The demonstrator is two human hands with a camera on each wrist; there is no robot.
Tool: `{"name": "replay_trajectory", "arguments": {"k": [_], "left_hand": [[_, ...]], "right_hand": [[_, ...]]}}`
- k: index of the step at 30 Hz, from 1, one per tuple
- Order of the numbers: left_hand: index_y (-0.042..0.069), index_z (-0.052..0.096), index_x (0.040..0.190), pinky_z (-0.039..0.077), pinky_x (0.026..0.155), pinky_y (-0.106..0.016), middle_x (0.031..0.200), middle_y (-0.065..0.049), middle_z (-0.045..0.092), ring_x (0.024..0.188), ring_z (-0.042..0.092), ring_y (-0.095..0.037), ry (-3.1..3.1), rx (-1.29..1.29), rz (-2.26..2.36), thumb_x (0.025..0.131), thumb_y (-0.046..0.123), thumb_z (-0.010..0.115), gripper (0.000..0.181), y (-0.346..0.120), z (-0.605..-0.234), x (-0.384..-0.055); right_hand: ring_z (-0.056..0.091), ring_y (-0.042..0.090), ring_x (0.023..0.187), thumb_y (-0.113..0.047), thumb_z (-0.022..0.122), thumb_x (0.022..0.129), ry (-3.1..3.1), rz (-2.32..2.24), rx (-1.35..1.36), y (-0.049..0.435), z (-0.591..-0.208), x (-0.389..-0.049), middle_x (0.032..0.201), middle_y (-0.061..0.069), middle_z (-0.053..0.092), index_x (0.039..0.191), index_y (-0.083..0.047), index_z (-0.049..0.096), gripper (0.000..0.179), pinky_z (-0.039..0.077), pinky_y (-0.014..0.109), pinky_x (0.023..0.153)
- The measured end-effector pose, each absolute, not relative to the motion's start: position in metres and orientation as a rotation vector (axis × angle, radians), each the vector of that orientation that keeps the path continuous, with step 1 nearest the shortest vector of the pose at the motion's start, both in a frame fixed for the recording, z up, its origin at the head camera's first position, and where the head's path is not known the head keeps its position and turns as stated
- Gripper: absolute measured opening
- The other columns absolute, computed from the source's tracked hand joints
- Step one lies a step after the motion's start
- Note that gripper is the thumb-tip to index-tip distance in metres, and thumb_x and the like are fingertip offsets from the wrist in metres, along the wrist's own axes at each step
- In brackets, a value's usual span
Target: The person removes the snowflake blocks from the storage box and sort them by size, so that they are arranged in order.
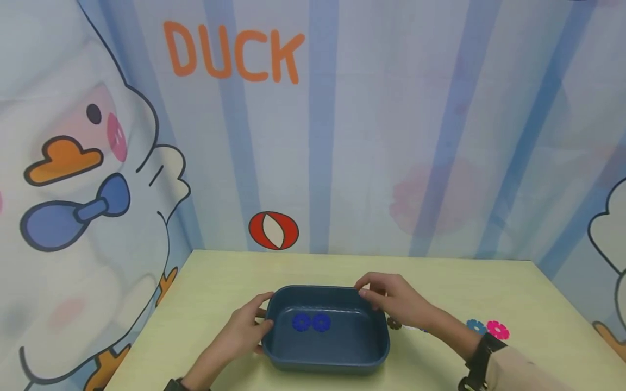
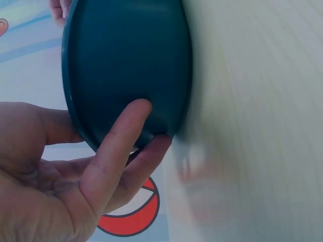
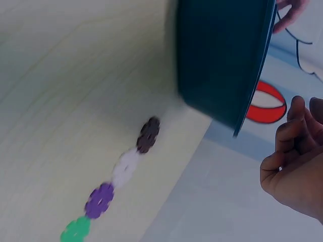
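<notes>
A dark blue-green rectangular tray (image 1: 327, 365) stands on the table in the head view. My left hand (image 1: 239, 330) grips its left end, thumb at the rim and fingers against the outer wall, as the left wrist view shows closely. Two blue notched plastic discs (image 1: 301, 322) lie side by side inside the tray. Over the back right corner is my right hand (image 1: 398, 297), fingers loosely bent. In the right wrist view, that hand (image 3: 298, 156) appears apart from the rim, with nothing visible in its fingers.
To the right of the tray, a row of notched discs lies on the table (image 1: 235, 271): a brown disc (image 3: 149, 135), a white disc (image 3: 125, 167), a purple disc (image 3: 99, 200), a green disc (image 3: 75, 230), a light blue disc (image 1: 475, 326) and a pink disc (image 1: 498, 329). My right forearm covers part of it.
</notes>
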State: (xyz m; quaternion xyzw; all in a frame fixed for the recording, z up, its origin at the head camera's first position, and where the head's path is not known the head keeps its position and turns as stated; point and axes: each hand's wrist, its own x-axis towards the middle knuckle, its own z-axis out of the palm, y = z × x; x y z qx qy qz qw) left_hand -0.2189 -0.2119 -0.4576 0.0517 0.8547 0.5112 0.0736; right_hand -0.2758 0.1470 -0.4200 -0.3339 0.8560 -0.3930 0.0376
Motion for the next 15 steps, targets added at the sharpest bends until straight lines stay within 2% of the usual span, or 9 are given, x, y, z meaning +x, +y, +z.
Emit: {"name": "replay_trajectory", "arguments": {"k": [4, 8, 15], "left_hand": [[0.003, 0.04, 0.16, 0.066, 0.053, -0.041, 0.13, -0.036, 0.063, 0.088, 0.076, -0.031, 2.569, 0.164, 1.537, 0.101, -0.003, 0.061, 0.062, -0.214, -0.456, -0.218], [0.002, 0.04, 0.16, 0.066, 0.053, -0.042, 0.13, -0.038, 0.063, 0.085, 0.077, -0.034, 2.561, 0.178, 1.562, 0.101, -0.003, 0.06, 0.062, -0.215, -0.454, -0.218], [0.001, 0.039, 0.16, 0.066, 0.053, -0.041, 0.131, -0.039, 0.061, 0.085, 0.077, -0.033, 2.538, 0.198, 1.562, 0.101, -0.003, 0.06, 0.063, -0.216, -0.456, -0.218]], "right_hand": [[0.069, 0.021, 0.076, -0.024, 0.062, 0.108, 2.556, -1.188, -1.073, 0.125, -0.423, -0.278, 0.083, -0.004, 0.071, 0.125, -0.012, 0.071, 0.022, 0.058, 0.028, 0.065], [0.065, 0.021, 0.07, -0.024, 0.065, 0.107, 2.557, -1.167, -1.101, 0.106, -0.429, -0.282, 0.079, -0.005, 0.068, 0.122, -0.013, 0.072, 0.02, 0.054, 0.026, 0.06], [0.057, 0.004, 0.064, -0.026, 0.07, 0.104, 2.578, -1.083, -1.062, 0.083, -0.447, -0.286, 0.077, -0.001, 0.069, 0.121, -0.005, 0.072, 0.027, 0.05, 0.023, 0.057]]}}
